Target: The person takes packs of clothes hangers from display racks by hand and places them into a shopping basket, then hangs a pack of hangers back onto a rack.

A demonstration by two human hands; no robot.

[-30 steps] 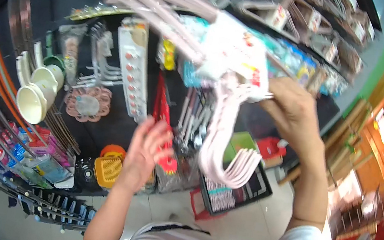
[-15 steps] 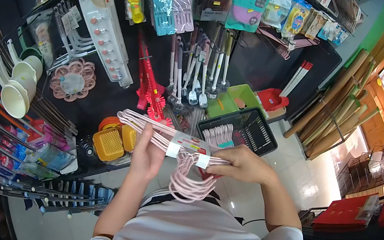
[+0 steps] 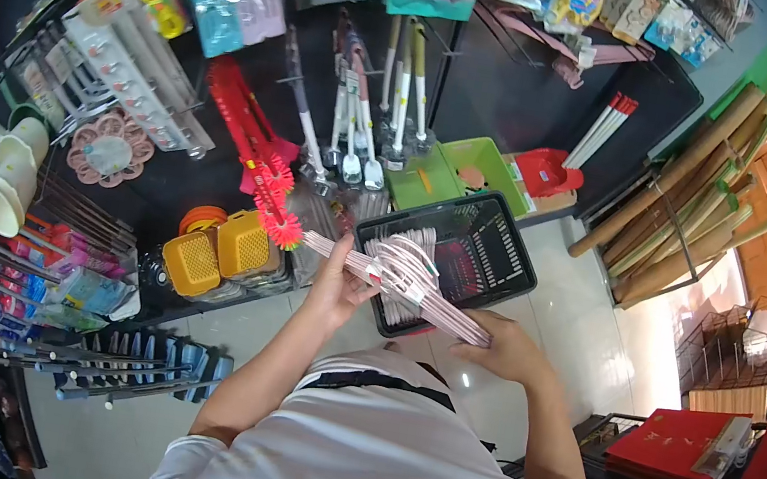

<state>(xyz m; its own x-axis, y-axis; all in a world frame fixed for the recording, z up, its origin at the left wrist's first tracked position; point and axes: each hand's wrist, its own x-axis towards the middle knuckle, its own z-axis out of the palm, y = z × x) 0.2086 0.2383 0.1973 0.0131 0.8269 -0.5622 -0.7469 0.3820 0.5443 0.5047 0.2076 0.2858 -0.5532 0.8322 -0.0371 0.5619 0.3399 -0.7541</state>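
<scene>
My left hand (image 3: 336, 284), right hand (image 3: 505, 347): fingers closed around hanger bundle (image 3: 438, 308); beyond the fingers, black basket (image 3: 522, 275) containing pale hangers (image 3: 415, 243).

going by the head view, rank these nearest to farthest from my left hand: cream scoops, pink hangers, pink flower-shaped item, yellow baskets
From your left hand:
1. pink hangers, held in it
2. yellow baskets, just left
3. pink flower-shaped item, farther, upper left
4. cream scoops, far left
</scene>
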